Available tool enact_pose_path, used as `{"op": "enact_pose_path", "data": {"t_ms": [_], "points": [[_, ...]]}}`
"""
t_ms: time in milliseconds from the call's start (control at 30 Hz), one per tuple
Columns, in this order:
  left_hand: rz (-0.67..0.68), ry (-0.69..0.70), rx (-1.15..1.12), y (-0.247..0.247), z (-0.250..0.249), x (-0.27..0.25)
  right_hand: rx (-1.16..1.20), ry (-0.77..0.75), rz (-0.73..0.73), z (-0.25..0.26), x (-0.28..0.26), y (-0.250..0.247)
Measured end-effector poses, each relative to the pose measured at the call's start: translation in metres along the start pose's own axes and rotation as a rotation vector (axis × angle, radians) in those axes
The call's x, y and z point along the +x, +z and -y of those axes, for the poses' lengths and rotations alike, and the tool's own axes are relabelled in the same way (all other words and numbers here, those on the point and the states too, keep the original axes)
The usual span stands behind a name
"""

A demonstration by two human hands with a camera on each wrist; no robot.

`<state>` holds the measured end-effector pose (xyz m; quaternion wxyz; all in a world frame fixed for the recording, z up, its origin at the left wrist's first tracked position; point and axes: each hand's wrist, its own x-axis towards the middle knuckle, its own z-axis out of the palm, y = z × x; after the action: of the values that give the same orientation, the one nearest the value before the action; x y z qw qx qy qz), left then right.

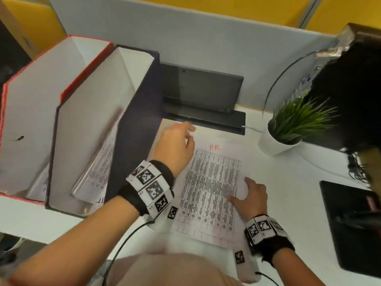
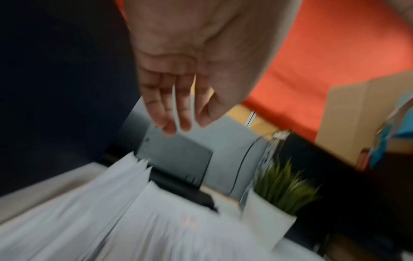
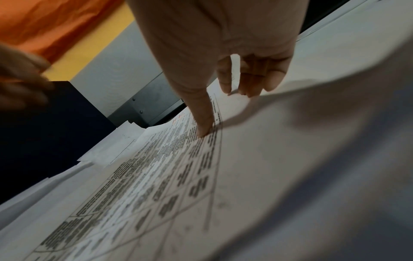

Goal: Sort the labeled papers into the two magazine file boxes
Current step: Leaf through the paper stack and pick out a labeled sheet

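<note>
Two magazine file boxes stood side by side at the left of the white table [image 1: 288,203], a red-edged box [image 1: 31,96] on the outside and a dark blue box [image 1: 132,124] just beside the papers, each with its open mouth facing up and toward the person. Both already held a few printed sheets leaning inside. A loose stack of papers [image 1: 208,195] lay flat on the table between the blue box and a small potted plant [image 1: 288,129], its long axis running away from the person and tilted a little to the right; the top sheet's heading end, marked "H-R" in red, pointed toward the dark device [image 1: 202,93] at the back. The left hand [image 1: 177,143] hovered released over the far left corner of the stack, its fingers nearly straight and holding nothing, as the left wrist view showed. The right hand [image 1: 251,195] was at the stack's right edge: its thumb [image 3: 204,127] pressed down on the printed table while the fingers [image 3: 257,83] curled under the raised edge of the top sheet, grasping it.
</note>
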<state>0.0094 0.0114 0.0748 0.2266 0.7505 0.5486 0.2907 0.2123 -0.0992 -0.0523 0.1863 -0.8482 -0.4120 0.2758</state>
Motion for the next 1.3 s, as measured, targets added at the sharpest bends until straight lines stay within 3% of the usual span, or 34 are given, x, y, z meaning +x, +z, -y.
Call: {"op": "enact_pose_path", "data": {"t_ms": [100,167,267,433,567,700,800,933,1067,1300], "points": [[0.384,-0.293,0.291,0.038,0.034,-0.004,0.035,-0.011,0.014,0.002,-0.001,0.000],[0.454,-0.403,0.284,0.053,0.049,-0.008,0.068,-0.038,0.043,0.004,-0.003,0.000],[0.372,-0.470,0.162,0.063,0.060,-0.007,0.105,-0.081,0.080,0.006,-0.005,-0.001],[0.186,-0.466,0.078,0.056,0.063,-0.005,0.226,-0.158,0.127,0.009,-0.006,-0.003],[0.214,-0.401,0.185,0.057,0.064,-0.009,0.209,-0.182,0.089,0.012,-0.001,-0.006],[0.262,-0.230,0.337,0.057,0.061,-0.016,0.182,-0.262,0.091,0.019,0.003,-0.006],[0.154,-0.077,0.234,0.053,0.058,-0.020,0.194,-0.269,0.219,0.020,0.003,-0.002],[-0.025,0.055,0.058,0.049,0.061,-0.022,0.388,-0.119,0.253,0.020,0.007,-0.006],[0.032,-0.071,-0.330,0.047,0.067,-0.021,0.616,0.048,0.212,0.021,0.008,-0.021],[0.268,-0.329,-0.524,0.049,0.062,-0.012,0.661,0.084,0.125,0.015,0.008,-0.021]]}}
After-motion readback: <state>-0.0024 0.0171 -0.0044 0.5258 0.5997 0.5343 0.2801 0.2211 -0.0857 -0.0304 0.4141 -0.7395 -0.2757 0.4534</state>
